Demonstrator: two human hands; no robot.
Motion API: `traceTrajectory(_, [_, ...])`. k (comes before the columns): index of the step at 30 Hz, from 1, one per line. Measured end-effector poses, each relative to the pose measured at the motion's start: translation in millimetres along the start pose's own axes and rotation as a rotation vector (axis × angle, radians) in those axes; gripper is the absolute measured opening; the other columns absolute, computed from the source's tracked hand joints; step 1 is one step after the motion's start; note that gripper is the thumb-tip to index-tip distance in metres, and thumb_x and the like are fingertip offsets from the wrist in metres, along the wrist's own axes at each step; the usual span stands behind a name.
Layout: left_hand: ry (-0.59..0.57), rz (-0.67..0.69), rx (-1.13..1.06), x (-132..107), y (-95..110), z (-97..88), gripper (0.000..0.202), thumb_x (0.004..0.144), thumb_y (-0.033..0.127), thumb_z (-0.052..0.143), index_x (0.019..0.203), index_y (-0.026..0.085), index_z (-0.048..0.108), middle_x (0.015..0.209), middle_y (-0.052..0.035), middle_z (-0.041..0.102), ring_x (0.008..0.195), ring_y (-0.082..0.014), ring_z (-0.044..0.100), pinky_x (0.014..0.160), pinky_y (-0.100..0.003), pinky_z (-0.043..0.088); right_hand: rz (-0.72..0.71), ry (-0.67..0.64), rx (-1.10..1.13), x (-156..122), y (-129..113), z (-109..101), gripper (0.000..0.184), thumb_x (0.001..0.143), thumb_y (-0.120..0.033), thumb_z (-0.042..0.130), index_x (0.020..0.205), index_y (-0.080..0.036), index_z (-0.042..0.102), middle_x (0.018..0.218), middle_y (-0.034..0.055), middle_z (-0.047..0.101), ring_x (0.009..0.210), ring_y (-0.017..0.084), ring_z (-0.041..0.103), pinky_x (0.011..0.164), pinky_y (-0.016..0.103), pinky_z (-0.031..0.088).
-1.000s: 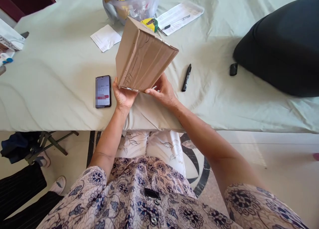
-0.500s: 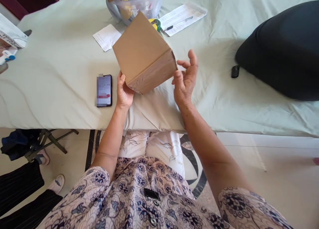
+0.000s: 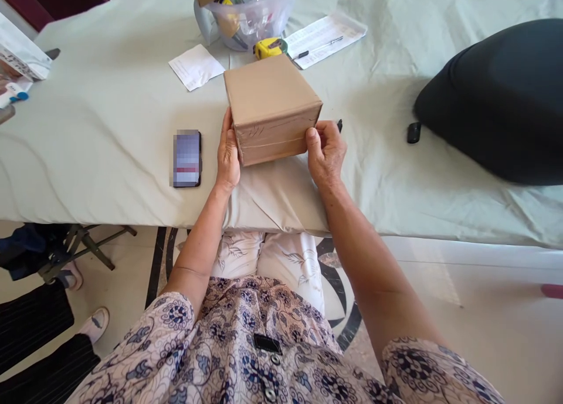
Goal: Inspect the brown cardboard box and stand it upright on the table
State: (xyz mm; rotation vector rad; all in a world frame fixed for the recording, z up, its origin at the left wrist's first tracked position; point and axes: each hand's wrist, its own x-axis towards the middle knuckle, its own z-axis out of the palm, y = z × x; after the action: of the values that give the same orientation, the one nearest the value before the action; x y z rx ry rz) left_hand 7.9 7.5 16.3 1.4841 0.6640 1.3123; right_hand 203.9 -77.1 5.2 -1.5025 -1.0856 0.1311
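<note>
One cardboard box (image 3: 275, 90) was held between the left hand (image 3: 229, 158) and the right hand (image 3: 326, 155), near the front edge of the cloth-covered table (image 3: 109, 175); whether its underside touched the cloth could not be told. A second earlier it had been tipped up, with a broad taped face toward the camera and both hands at its lower end. Half a second later a plain face had swung into view, and the right hand had opened beside the right corner, fingers spread. Now the box sat closer to level, its plain face upward and a creased, taped side facing the person.

The left fingers lay along the left side, pressing against it. The right hand had closed in again: its thumb rested on the taped side near the right corner, the other fingers bent and partly hidden.

With the box lower, the yellow tape measure (image 3: 269, 47), mostly covered before, showed far more plainly in front of the plastic tub (image 3: 259, 29). The black marker (image 3: 339, 125), in full sight a second earlier, now only peeped out past the right hand. The phone (image 3: 187, 160) remained lying to the left.
</note>
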Motion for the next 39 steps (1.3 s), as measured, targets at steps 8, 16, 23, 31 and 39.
traceTrajectory(8, [-0.043, -0.007, 0.067, -9.7, 18.9, 4.2, 0.099, 0.080, 0.093, 0.052, 0.161, 0.037, 0.041, 0.172, -0.0003, 0.041, 0.164, -0.0271, 0.036, 0.136, -0.036, 0.031, -0.089, -0.097, -0.098, -5.1, -0.8, -6.1, 0.072, 0.087, -0.094, 0.030, 0.081, -0.026, 0.052, 0.069, 0.0004, 0.048, 0.065, 0.018, 0.049, 0.065, 0.038, 0.047])
traceTrajectory(16, [0.020, -0.046, 0.131, -10.7, 26.0, 7.4, 0.087, 0.092, 0.083, 0.048, 0.159, 0.027, 0.045, 0.164, -0.0062, 0.051, 0.158, -0.0266, 0.045, 0.134, -0.035, 0.032, -0.094, -0.146, -0.225, -6.5, 2.9, -7.8, 0.079, 0.083, -0.099, 0.021, 0.076, -0.026, 0.050, 0.061, 0.0004, 0.047, 0.058, 0.018, 0.048, 0.063, 0.040, 0.047])
traceTrajectory(23, [-0.014, -0.131, 0.204, -13.6, 31.1, 9.4, 0.069, 0.106, 0.067, 0.030, 0.164, 0.030, 0.038, 0.170, 0.0011, 0.046, 0.164, -0.0198, 0.034, 0.138, -0.031, 0.021, -0.077, -0.151, -0.255, -6.6, -0.1, -8.1, 0.080, 0.080, -0.100, 0.018, 0.076, -0.026, 0.048, 0.061, 0.0011, 0.045, 0.059, 0.019, 0.048, 0.060, 0.040, 0.045])
traceTrajectory(31, [-0.010, -0.055, 0.159, -15.4, 29.8, 13.5, 0.065, 0.109, 0.055, 0.039, 0.165, 0.024, 0.033, 0.174, -0.0004, 0.040, 0.168, -0.0193, 0.025, 0.140, -0.034, 0.022, -0.058, -0.121, -0.245, -8.0, 7.6, -8.0, 0.072, 0.084, -0.095, 0.027, 0.078, -0.026, 0.051, 0.066, 0.0024, 0.046, 0.069, 0.023, 0.052, 0.070, 0.043, 0.050])
traceTrajectory(39, [-0.065, 0.011, 0.065, -16.8, 16.6, 14.7, 0.080, 0.098, 0.074, 0.049, 0.166, 0.034, 0.031, 0.177, 0.0035, 0.033, 0.168, -0.0204, 0.025, 0.141, -0.034, 0.023, 0.020, -0.042, -0.201, -5.6, 7.1, -8.1, 0.063, 0.088, -0.088, 0.039, 0.078, -0.027, 0.051, 0.070, 0.0030, 0.051, 0.083, 0.027, 0.060, 0.081, 0.047, 0.057])
